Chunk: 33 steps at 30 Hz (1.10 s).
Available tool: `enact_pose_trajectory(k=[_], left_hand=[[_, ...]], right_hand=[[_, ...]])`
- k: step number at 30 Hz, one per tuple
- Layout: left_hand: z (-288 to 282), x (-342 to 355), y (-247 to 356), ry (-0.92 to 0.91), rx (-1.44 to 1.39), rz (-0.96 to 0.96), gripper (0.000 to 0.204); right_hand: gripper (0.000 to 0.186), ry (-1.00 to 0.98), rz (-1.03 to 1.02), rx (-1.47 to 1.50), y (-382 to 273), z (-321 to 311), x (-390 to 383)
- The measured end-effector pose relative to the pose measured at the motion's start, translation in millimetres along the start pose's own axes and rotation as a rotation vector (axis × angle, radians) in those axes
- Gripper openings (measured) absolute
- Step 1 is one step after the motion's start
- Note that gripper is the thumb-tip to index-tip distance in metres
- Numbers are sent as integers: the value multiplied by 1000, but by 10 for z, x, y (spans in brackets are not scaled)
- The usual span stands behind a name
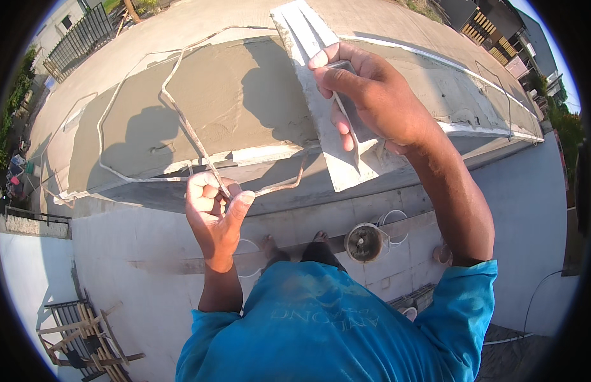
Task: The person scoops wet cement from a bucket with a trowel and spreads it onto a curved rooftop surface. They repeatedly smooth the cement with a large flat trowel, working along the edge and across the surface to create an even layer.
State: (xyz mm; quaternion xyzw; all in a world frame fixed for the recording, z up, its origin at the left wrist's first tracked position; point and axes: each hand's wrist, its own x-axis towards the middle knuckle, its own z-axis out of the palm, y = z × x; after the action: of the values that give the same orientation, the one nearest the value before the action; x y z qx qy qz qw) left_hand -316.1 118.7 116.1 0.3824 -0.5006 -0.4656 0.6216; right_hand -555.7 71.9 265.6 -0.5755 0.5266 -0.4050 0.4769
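- head view: what's held?
- the right hand [375, 95] grips a trowel [333, 156] across the near edge of the slab [209, 76]; the left hand [216, 223] pinches a bent rod [192, 134].
- in the way?
- that rod, arching overhead; a bucket [349, 247] stands below.

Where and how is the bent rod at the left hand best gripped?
I'd pinch the rod along its straight stretch just beyond the left hand, from the near side: it is thin and slants nearward there, bending only farther out.
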Motion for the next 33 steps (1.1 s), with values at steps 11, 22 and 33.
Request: enact_pose_trajectory(k=[11, 22, 33], left_hand=[[-192, -69, -203, -74, -149, -115, 50], [-212, -46, -308, -88, -107, -43, 48], [-152, -80, -306, -84, -109, -26, 36]], right_hand=[[31, -9, 133, -425, 65, 10, 346], [33, 305, 178, -355, 454, -1057, -3], [35, 482, 319, -378, 712, -1847, -318]])
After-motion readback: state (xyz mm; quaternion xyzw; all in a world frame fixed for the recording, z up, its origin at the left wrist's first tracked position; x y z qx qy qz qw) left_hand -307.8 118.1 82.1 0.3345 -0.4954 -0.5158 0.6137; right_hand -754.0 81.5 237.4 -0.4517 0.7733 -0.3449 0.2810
